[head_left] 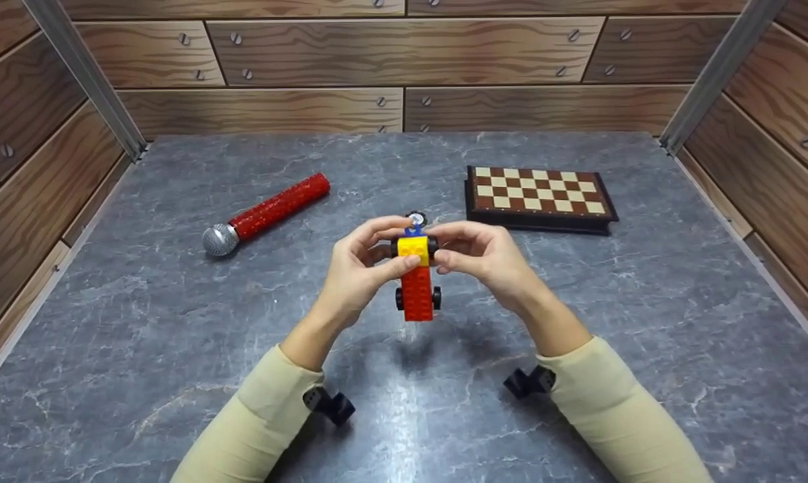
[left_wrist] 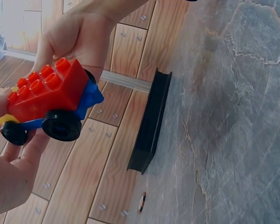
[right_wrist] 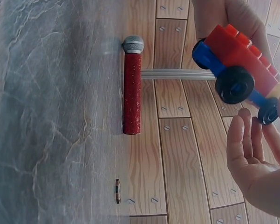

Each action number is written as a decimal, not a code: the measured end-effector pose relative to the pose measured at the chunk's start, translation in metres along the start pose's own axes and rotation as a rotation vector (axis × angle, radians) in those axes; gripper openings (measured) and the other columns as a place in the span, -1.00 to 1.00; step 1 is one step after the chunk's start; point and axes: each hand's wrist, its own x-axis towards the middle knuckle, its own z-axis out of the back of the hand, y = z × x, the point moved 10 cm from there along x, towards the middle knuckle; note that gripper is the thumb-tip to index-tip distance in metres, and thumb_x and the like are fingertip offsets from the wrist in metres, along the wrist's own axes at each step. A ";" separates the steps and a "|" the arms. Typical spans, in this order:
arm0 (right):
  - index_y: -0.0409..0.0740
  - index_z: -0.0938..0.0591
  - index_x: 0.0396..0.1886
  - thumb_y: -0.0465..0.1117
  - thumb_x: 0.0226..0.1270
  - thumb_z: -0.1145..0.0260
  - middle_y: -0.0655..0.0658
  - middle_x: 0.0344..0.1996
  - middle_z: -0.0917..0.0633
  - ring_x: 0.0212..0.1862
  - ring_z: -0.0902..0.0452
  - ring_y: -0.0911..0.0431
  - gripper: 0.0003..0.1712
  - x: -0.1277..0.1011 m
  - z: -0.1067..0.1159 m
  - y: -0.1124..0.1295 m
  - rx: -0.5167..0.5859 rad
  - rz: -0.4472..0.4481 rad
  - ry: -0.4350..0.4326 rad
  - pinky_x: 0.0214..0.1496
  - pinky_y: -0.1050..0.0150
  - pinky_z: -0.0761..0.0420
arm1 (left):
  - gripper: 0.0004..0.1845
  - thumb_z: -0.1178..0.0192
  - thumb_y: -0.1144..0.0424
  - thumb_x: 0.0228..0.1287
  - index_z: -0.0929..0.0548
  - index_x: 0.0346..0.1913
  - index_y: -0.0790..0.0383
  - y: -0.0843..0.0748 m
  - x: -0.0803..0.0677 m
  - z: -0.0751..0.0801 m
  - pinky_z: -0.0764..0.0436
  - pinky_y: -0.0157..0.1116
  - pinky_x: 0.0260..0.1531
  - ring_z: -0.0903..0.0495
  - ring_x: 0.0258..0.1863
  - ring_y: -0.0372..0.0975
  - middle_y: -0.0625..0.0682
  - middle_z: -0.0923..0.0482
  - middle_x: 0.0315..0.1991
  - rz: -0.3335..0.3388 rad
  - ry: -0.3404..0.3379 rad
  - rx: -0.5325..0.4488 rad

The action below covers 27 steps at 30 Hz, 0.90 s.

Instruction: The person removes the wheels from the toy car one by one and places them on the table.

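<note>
Holding a small brick car (head_left: 417, 278) in the air above the middle of the grey table (head_left: 176, 322), the person has both hands on its far end. The left hand (head_left: 357, 268) curls its fingers round the yellow brick (head_left: 413, 249) from about 9 o'clock, with the thumb lying across the seam of yellow and red. The right hand (head_left: 484, 258) pinches the same end from 3 o'clock, fingers bent onto the far wheels.

The car looks mostly built, in my judgement: the long red brick (left_wrist: 46, 91) sits on a blue chassis (left_wrist: 91, 100), and black wheels (left_wrist: 61, 125) are fitted at both ends. The yellow brick seems seated at the far end. Whether it is fully pressed down I cannot tell, because the fingers cover the joint. I see no loose bricks on the table, so little seems left to add.

Farther away, at 12 o'clock just behind the hands, a small round ring-like thing (head_left: 416, 218) lies on the table. At 10 o'clock lies a red microphone (head_left: 266, 213) with a silver head. At 2 o'clock rests a closed chessboard box (head_left: 538, 194), well apart from the hands. A wood-pattern wall (head_left: 404, 67) closes the far side.
</note>
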 end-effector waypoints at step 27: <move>-0.27 -0.57 -0.37 -0.52 0.03 -0.36 -0.14 -0.42 -0.64 -0.39 -0.54 0.12 -0.81 -0.003 -0.005 0.005 -0.008 0.027 -0.004 -0.29 0.35 -0.59 | -0.51 -0.39 0.51 -0.06 -0.55 0.02 0.46 0.002 -0.002 -0.008 -0.63 -0.25 -0.35 -0.59 -0.32 0.04 0.18 -0.56 -0.11 -0.008 0.026 -0.017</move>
